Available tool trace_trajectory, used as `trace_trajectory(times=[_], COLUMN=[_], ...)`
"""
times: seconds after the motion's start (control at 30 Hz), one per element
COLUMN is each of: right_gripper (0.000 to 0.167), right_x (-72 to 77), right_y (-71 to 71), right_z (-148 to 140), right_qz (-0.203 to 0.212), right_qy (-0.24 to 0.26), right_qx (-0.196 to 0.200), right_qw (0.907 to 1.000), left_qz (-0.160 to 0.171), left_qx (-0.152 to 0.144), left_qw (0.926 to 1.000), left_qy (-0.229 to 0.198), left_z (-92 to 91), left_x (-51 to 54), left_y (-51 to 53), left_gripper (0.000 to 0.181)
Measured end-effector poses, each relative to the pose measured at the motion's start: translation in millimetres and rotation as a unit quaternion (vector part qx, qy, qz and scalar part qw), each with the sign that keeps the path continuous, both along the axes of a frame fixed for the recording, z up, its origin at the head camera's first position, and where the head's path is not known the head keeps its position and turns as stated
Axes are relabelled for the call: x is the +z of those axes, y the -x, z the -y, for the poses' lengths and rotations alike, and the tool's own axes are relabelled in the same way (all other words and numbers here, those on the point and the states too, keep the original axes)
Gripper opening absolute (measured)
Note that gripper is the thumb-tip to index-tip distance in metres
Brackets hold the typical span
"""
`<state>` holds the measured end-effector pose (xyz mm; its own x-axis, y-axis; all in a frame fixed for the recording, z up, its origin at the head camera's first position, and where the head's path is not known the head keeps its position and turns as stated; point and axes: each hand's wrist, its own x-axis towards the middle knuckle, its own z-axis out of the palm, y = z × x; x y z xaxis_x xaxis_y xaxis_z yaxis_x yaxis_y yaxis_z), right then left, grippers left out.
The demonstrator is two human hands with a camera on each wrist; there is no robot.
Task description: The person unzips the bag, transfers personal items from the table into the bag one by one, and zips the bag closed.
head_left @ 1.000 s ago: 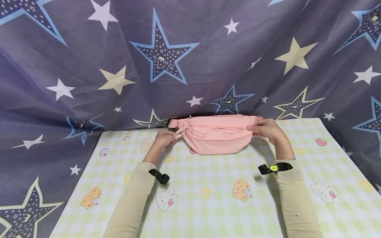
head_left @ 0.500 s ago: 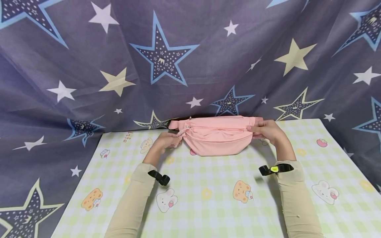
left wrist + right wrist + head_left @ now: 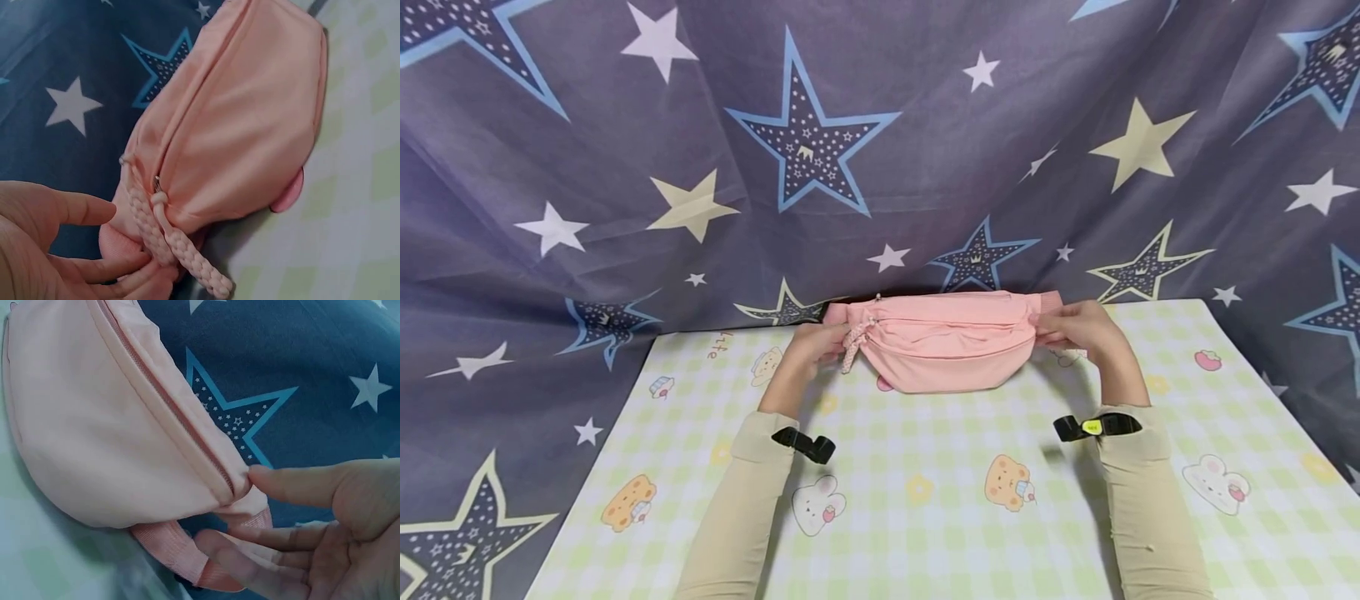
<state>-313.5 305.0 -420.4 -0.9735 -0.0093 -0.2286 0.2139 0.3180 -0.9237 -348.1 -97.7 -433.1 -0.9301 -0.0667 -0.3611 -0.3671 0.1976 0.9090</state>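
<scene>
A pink waist bag (image 3: 951, 346) stands at the far edge of the table, its zipped front facing me. My left hand (image 3: 815, 346) holds the bag's left end; in the left wrist view its fingers (image 3: 100, 269) lie against the ribbed strap end, with the thumb near the bag's side. Two braided zipper pulls (image 3: 194, 265) dangle beside those fingers. On the other end, my right hand (image 3: 1081, 327) holds the bag's corner, thumb (image 3: 269, 480) against the edge and fingers around the pink strap (image 3: 169, 547). Part of the strap is hidden behind the bag.
A dark curtain (image 3: 805, 242) printed with stars hangs directly behind the bag. The table (image 3: 917, 533) wears a green-checked cloth with cartoon prints. Black straps with small mounts (image 3: 805, 444) sit on both wrists.
My left hand has let go of the braided zipper pull, which now hangs down, and has moved onto the bag's left end. The right hand and the bag have barely moved.
</scene>
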Motion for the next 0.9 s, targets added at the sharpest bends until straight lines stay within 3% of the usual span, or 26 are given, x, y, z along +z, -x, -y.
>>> trace_trajectory(times=[0.2,0.33,0.53,0.73,0.9], right_gripper=[0.040,0.042,0.044,0.044,0.039], right_x=[11.3,14.6,7.4,5.8,6.9], right_y=[-7.1,-8.0,-4.8,-3.7,-2.3], right_z=[7,11,19,26,32], right_qz=[-0.053,-0.047,-0.033,-0.029,-0.016], right_qy=[-0.024,-0.033,-0.029,-0.018,0.029], right_qx=[-0.065,-0.048,-0.040,-0.051,-0.062], right_qw=[0.9962,0.9972,0.9982,0.9981,0.9975], left_qz=[0.000,-0.008,-0.013,-0.026,-0.032], left_qx=[-0.009,-0.022,-0.043,-0.027,-0.022], left_qw=[0.9999,0.9997,0.9990,0.9991,0.9991], left_qy=[-0.010,-0.005,0.003,0.022,0.016], left_z=[-1.6,-3.2,-13.1,-20.1,-24.4], left_x=[1.8,1.8,4.5,5.5,5.0], left_y=[-1.3,-1.6,1.8,3.8,6.0], left_gripper=[0.055,0.052,0.052,0.041,0.034])
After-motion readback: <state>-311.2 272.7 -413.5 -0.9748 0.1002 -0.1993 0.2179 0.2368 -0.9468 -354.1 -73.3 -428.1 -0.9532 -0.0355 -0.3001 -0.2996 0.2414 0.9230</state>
